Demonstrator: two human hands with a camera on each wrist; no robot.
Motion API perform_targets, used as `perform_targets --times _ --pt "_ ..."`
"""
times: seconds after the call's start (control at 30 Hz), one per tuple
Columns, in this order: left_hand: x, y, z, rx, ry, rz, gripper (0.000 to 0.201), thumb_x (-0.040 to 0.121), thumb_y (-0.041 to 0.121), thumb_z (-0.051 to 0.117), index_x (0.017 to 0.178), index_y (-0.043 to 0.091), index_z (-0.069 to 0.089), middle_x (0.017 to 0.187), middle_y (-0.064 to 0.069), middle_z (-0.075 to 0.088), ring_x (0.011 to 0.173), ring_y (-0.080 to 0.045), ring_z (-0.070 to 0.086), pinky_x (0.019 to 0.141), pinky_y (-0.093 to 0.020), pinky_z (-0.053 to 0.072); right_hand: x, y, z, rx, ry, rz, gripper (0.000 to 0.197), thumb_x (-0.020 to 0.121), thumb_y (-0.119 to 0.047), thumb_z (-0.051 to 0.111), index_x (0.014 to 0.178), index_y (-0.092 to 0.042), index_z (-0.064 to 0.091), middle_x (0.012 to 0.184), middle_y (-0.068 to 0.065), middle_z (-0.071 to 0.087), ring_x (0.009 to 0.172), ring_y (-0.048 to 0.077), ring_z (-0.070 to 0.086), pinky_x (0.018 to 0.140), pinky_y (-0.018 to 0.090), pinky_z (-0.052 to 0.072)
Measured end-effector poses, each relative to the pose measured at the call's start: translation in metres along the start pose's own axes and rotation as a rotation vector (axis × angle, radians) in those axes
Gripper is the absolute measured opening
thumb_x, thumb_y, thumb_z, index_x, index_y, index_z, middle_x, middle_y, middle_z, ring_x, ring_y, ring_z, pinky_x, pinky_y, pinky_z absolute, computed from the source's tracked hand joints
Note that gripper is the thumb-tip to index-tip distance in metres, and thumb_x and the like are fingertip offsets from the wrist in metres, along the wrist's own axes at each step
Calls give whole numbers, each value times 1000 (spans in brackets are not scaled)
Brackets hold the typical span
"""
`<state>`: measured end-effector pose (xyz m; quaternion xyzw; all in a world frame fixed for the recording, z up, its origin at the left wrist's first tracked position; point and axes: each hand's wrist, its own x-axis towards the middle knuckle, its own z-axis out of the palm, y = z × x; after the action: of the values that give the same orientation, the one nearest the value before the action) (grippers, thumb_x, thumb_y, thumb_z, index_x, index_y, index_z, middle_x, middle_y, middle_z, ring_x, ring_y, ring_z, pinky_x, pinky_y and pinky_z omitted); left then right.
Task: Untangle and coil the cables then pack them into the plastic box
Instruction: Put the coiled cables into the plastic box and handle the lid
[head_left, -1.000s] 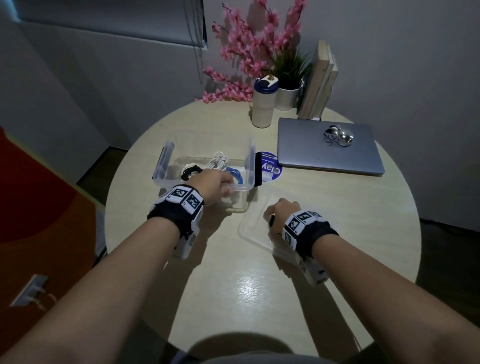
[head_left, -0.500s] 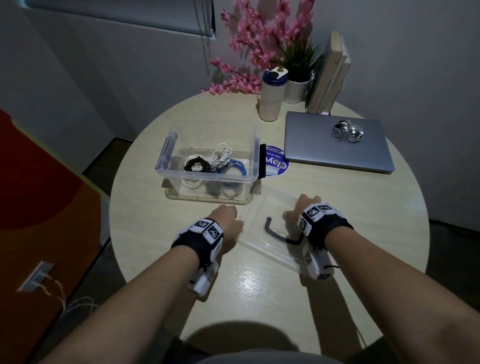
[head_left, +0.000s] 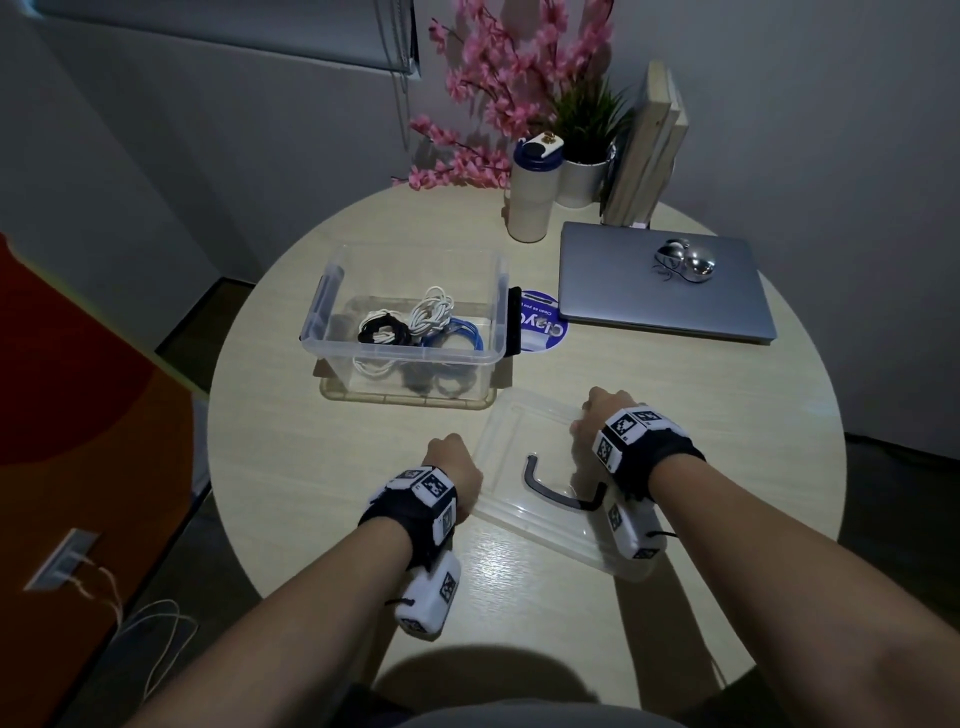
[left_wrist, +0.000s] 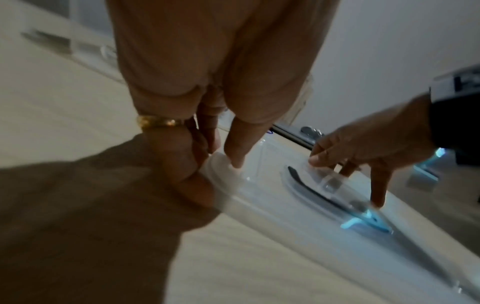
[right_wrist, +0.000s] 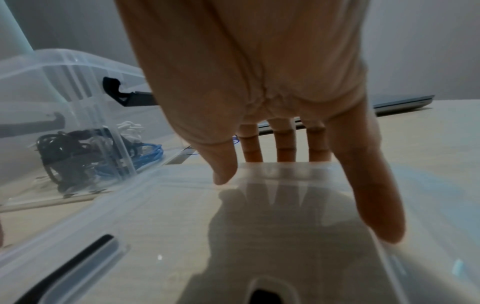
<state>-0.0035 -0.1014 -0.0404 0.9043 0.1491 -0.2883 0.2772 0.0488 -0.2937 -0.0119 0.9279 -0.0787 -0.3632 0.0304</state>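
While the coiled cables (head_left: 410, 327) sit inside the plastic box (head_left: 332, 291) at centre frame, I see its clear lid (head_left: 519, 441) flat on the table (head_left: 727, 415) just below, right of centre. My left hand (head_left: 453, 470) pinches the lid's left edge; my right hand (head_left: 602, 415) curls over its far edge, grasping it.

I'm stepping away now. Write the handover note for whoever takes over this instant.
Left hand: pinches the lid's left edge.
Right hand: fingers curled over the lid's far right edge.
Lid lies on the table, in front of the plastic box.
Done: black, white and blue coiled cables are in the open box.
Left: set the lid on the box and close it.
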Motion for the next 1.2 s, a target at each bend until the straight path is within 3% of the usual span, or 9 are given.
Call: perform_targets --times 0.17,0.37,0.53,0.67,0.73,0.87,0.97,1.1,1.2 --pt "2 1 -1 165 -20 0 29 92 12 51 119 2 48 124 -16 54 109 -30 57 83 -31 47 49 10 19 200 7 6 25 74 -47 50 90 -29 44 91 0 59 82 28 60 79 46 52" --pt "3 -3 -1 219 -22 -4 24 92 13 48 114 2 50 118 -15 57 103 -29 59 72 -29 44 10 0 12 218 8 -42 35 75 -53 48 94 -24 49 90 3 62 82 27 61 76 40 53" --pt "3 -5 -5 238 -38 18 24 92 14 49 112 1 52 117 -16 58 102 -30 59 73 -29 43 41 9 18 337 -7 -70 41 65 -56 56 72 -16 59 74 3 67 73 27 65 74 37 54" --pt "7 -8 -16 229 -75 66 28 91 20 52 115 5 50 118 -13 57 103 -29 57 78 -32 46 -4 8 0 463 1 -184 16 91 -28 56 104 -18 59 93 0 59 85 19 55 68 25 42" --pt "9 -7 -20 166 -67 118 29 90 27 54 113 10 51 114 -9 56 99 -26 56 80 -31 45 -8 11 -4 516 -5 -226 17 92 -25 58 108 -21 60 93 -1 59 84 18 55 60 22 39" --pt "8 -3 -27 -89 -111 182 22 89 38 60 93 18 52 98 -1 57 92 -22 55 83 -30 42 -12 4 -15 580 -31 -304 13 88 -24 65 101 -26 65 80 -2 62 74 17 55 69 25 42" --pt "-2 -2 -36 -289 -163 230 15 93 30 57 83 22 49 85 1 61 73 -14 56 69 -27 44 -19 1 -30 579 -52 -382 12 86 -26 67 98 -29 65 79 -3 65 68 13 56 68 25 42" --pt "-20 -3 -58 -550 -256 313 5 99 14 47 95 16 49 80 0 68 64 -14 66 67 -32 47 -38 -2 -61 553 -20 -460 14 84 -28 69 97 -32 64 73 -5 65 65 11 58 67 23 40" --pt "-27 -2 -82 -637 -202 341 7 100 13 44 100 16 51 79 -2 66 59 -11 66 62 -29 51 -54 -8 -88 625 32 -514 15 81 -26 73 95 -24 66 69 -4 64 59 10 58 67 23 42"
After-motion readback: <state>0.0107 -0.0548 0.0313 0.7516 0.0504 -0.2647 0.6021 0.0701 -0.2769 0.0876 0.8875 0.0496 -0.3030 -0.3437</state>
